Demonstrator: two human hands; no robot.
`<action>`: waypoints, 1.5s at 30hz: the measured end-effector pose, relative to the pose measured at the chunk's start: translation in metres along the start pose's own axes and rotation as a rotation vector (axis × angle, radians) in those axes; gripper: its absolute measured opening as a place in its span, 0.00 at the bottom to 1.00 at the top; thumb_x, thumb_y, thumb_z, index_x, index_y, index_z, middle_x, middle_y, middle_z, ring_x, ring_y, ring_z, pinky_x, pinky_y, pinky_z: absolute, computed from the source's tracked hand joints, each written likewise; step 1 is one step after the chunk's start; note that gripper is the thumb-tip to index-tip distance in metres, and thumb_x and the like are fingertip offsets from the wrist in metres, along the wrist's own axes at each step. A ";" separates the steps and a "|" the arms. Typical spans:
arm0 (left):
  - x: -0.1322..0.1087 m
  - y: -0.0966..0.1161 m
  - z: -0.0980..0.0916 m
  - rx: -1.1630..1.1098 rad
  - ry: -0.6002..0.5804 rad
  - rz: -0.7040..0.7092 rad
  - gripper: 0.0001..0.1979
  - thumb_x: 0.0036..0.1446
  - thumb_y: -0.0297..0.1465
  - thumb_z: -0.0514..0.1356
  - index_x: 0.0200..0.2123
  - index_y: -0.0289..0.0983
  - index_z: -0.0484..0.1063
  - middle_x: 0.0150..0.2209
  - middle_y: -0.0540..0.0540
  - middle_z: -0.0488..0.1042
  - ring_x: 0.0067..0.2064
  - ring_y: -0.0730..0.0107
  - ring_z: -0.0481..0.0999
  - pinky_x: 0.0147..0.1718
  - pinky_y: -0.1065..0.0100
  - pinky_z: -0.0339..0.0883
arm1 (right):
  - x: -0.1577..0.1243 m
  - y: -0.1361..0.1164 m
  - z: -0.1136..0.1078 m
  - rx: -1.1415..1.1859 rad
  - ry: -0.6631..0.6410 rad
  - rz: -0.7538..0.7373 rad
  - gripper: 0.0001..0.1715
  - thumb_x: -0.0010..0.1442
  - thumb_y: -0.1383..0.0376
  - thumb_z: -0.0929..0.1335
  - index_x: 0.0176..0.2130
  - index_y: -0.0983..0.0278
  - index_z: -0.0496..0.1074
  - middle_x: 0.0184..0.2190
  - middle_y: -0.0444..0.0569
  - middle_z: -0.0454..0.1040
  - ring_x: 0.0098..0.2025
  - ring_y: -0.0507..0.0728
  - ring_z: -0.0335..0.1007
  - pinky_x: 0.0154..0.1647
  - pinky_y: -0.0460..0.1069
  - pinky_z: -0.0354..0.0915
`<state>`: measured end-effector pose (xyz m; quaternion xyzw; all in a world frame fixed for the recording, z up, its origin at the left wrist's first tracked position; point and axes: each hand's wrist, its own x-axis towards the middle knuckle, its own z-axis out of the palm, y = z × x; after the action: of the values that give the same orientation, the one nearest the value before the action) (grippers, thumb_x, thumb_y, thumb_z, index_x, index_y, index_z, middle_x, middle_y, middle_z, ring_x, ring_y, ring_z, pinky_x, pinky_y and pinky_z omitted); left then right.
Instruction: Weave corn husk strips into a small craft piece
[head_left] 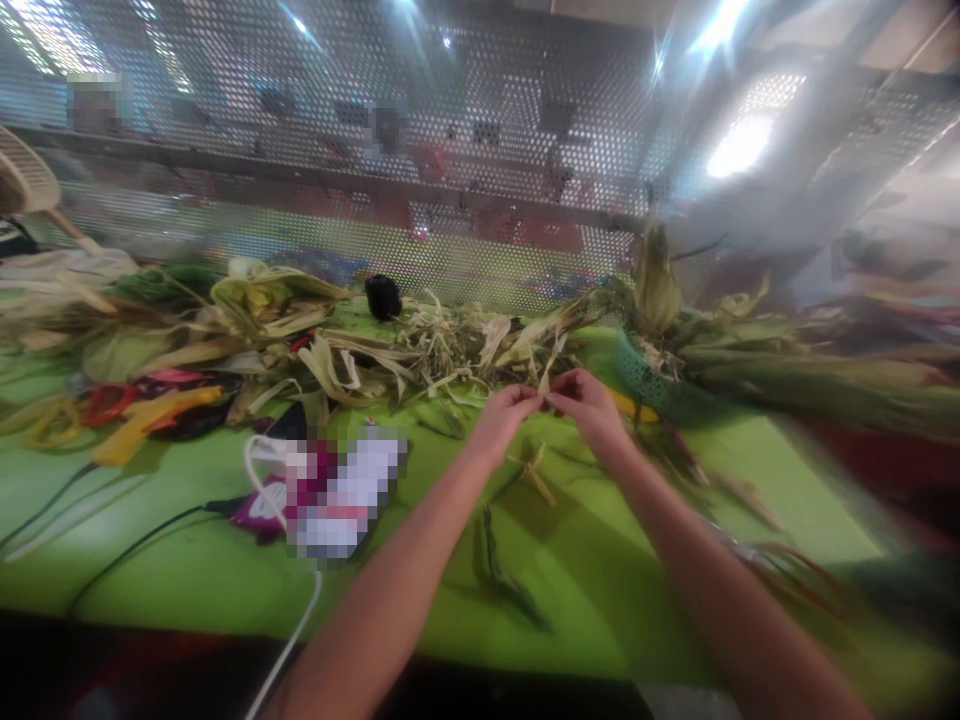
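Observation:
Both of my hands meet over the middle of the green table (585,600). My left hand (510,412) pinches the lower end of a pale strip of dried corn husk (549,368). From the other side, my right hand (589,402) closes its fingertips on the same strip, which points upward between them. Just below my hands lies a small star-shaped piece of husk (534,470). Nearer to me is a dark, withered strip (502,570). The fingertips are small and slightly blurred.
Husk piles (352,350) spread along the back. To the left lie a yellow glue gun (154,425), orange-handled scissors (109,403) and a purple plug block (259,505) with cables. A green basket (637,370) stands right of my hands; scissors (795,570) lie beside my right forearm.

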<state>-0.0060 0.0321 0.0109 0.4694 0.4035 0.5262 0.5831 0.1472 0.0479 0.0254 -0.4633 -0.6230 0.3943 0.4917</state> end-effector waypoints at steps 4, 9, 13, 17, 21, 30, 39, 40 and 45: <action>0.003 -0.001 -0.006 0.186 -0.050 0.131 0.09 0.51 0.36 0.62 0.30 0.36 0.75 0.31 0.47 0.77 0.35 0.67 0.73 0.40 0.66 0.62 | 0.002 -0.003 -0.003 0.035 -0.039 0.051 0.18 0.42 0.59 0.75 0.33 0.65 0.71 0.25 0.44 0.73 0.27 0.52 0.67 0.29 0.47 0.63; 0.003 -0.002 -0.005 0.204 0.033 0.088 0.08 0.50 0.36 0.62 0.29 0.36 0.75 0.30 0.47 0.77 0.34 0.68 0.72 0.38 0.67 0.61 | -0.002 -0.009 -0.001 -0.060 -0.029 0.020 0.19 0.43 0.53 0.76 0.27 0.64 0.72 0.21 0.44 0.71 0.24 0.50 0.63 0.24 0.46 0.60; 0.000 -0.003 0.004 -0.074 0.099 -0.043 0.10 0.46 0.36 0.66 0.31 0.36 0.75 0.31 0.49 0.76 0.34 0.71 0.71 0.37 0.69 0.60 | -0.006 -0.008 0.007 0.010 0.089 0.001 0.20 0.46 0.51 0.74 0.28 0.64 0.71 0.24 0.44 0.72 0.24 0.50 0.64 0.26 0.46 0.62; -0.003 0.000 0.008 -0.140 0.153 -0.049 0.11 0.44 0.35 0.67 0.30 0.36 0.74 0.29 0.50 0.75 0.33 0.72 0.70 0.37 0.69 0.60 | -0.008 -0.010 0.013 0.058 0.104 0.025 0.19 0.46 0.51 0.75 0.28 0.63 0.70 0.23 0.43 0.71 0.24 0.51 0.65 0.27 0.47 0.63; -0.001 -0.001 0.005 -0.048 0.161 0.046 0.08 0.47 0.34 0.64 0.29 0.35 0.73 0.28 0.50 0.73 0.33 0.72 0.69 0.38 0.69 0.61 | -0.010 -0.014 0.011 0.043 0.060 0.041 0.18 0.47 0.51 0.74 0.28 0.63 0.73 0.20 0.43 0.70 0.24 0.51 0.64 0.28 0.47 0.64; 0.004 -0.005 -0.001 0.163 0.170 0.162 0.09 0.49 0.36 0.63 0.30 0.36 0.73 0.30 0.48 0.74 0.35 0.69 0.70 0.40 0.68 0.62 | -0.008 -0.010 0.010 0.023 0.063 0.038 0.21 0.45 0.51 0.75 0.30 0.64 0.73 0.26 0.45 0.73 0.24 0.50 0.64 0.27 0.47 0.63; 0.005 -0.006 -0.002 0.248 0.133 0.158 0.08 0.50 0.35 0.62 0.31 0.35 0.74 0.32 0.47 0.76 0.36 0.68 0.72 0.40 0.68 0.63 | -0.006 -0.010 0.008 0.051 0.035 0.006 0.19 0.48 0.51 0.73 0.27 0.64 0.72 0.23 0.43 0.71 0.22 0.49 0.61 0.25 0.46 0.60; 0.004 -0.006 -0.002 0.267 0.130 0.166 0.07 0.50 0.34 0.62 0.31 0.35 0.74 0.32 0.47 0.76 0.36 0.68 0.72 0.39 0.68 0.63 | -0.006 -0.010 0.008 0.054 0.034 -0.001 0.18 0.49 0.51 0.73 0.26 0.64 0.72 0.22 0.43 0.70 0.22 0.49 0.61 0.25 0.46 0.60; 0.005 -0.005 -0.002 0.296 0.122 0.194 0.05 0.51 0.32 0.62 0.30 0.36 0.73 0.31 0.47 0.76 0.34 0.69 0.71 0.37 0.69 0.62 | -0.004 -0.009 0.004 0.055 0.067 -0.006 0.16 0.51 0.54 0.72 0.25 0.64 0.73 0.23 0.44 0.72 0.22 0.49 0.60 0.24 0.46 0.59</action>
<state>-0.0066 0.0376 0.0057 0.5541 0.4639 0.5424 0.4284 0.1420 0.0411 0.0319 -0.4607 -0.5962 0.3941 0.5263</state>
